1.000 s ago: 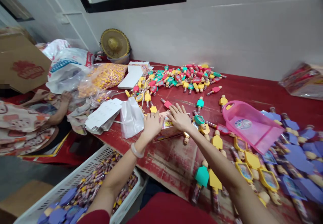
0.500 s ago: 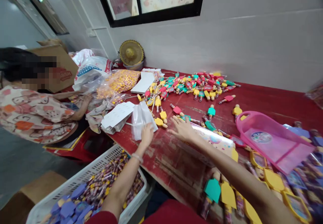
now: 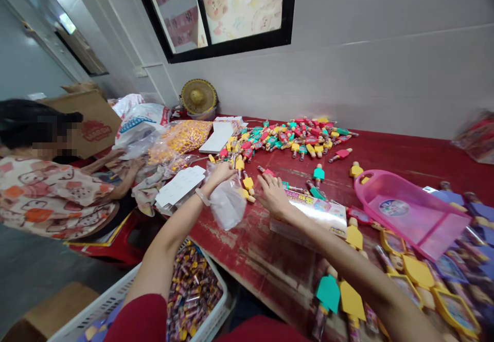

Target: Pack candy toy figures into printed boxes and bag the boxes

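Observation:
My left hand (image 3: 223, 174) is at the upper edge of a clear plastic bag (image 3: 228, 209), fingers closed on it; the fingertips are partly hard to make out. The bag puffs out below my wrist on the red table. My right hand (image 3: 273, 194) is open, palm down, fingers spread, by the left end of a printed white box (image 3: 322, 213). Beyond its fingertips lies a red popsicle-shaped toy (image 3: 267, 172) with a clear tube. Yellow popsicle-shaped toys (image 3: 247, 182) lie between my hands.
A heap of coloured popsicle toys (image 3: 285, 135) lies at the back. At right is a pink plastic scoop (image 3: 409, 205) among more toys. White cards (image 3: 180, 185) lie left. A white crate (image 3: 222, 301) of small tubes stands below. A co-worker (image 3: 57, 187) sits at far left.
My left hand has moved up to the bag's top edge, and the bag has gone from flat to puffed. My right hand stays near the box's left end. The view has tilted up slightly.

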Action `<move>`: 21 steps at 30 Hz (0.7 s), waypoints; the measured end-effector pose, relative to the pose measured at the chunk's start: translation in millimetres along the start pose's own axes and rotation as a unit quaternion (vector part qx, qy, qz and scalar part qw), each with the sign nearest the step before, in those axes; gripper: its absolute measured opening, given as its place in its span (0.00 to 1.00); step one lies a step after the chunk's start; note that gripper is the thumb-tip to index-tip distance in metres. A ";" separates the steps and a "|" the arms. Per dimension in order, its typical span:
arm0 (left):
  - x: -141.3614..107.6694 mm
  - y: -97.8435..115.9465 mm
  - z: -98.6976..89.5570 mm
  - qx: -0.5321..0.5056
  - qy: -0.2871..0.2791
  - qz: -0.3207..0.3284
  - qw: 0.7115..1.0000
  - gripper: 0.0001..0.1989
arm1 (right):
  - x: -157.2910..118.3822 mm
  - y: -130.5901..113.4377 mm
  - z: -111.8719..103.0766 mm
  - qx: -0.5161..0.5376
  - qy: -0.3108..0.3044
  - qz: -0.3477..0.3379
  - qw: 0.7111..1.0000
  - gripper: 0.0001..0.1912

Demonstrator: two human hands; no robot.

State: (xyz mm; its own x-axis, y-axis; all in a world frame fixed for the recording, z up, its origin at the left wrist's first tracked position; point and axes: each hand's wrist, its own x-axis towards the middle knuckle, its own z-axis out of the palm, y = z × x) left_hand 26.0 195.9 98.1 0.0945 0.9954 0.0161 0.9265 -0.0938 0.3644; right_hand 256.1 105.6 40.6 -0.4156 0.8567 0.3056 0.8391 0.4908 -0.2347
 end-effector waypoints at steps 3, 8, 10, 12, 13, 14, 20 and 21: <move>6.3 36.5 -13.7 -0.032 -0.016 0.035 0.999 0.14 | 16.5 -21.1 -3.7 0.048 0.072 0.037 0.996 0.38; -12.1 67.1 -27.3 -0.100 -0.048 0.110 0.988 0.21 | 43.2 -26.4 -35.8 0.125 0.090 0.114 0.981 0.37; -28.4 66.8 -29.6 -0.157 -0.028 0.176 0.971 0.26 | 44.2 -15.6 -55.4 0.181 0.093 0.122 0.971 0.33; -47.2 65.5 -26.1 -0.178 0.022 0.241 0.954 0.39 | 40.2 -3.2 -75.1 0.226 0.116 0.102 0.962 0.28; -56.1 66.2 -22.2 -0.165 0.052 0.261 0.950 0.47 | 37.5 2.2 -84.3 0.235 0.132 0.087 0.959 0.26; -64.2 68.4 -17.3 -0.139 0.083 0.271 0.949 0.54 | 34.6 6.5 -93.1 0.234 0.146 0.072 0.959 0.24; -84.3 103.9 -5.3 -0.080 0.232 0.262 0.933 0.12 | 14.4 8.5 -146.8 0.196 0.203 -0.078 0.956 0.16; -85.5 109.3 -8.8 -0.088 0.230 0.261 0.933 0.09 | 7.5 6.8 -157.7 0.208 0.192 -0.116 0.952 0.16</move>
State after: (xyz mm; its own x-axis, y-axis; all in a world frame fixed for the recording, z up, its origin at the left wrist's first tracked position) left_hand 115.9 100.8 144.7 0.3132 0.7218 0.6172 0.7202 -0.6041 0.3411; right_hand 314.0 90.3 186.8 -0.3475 0.6352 0.6898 0.4944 0.7492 -0.4408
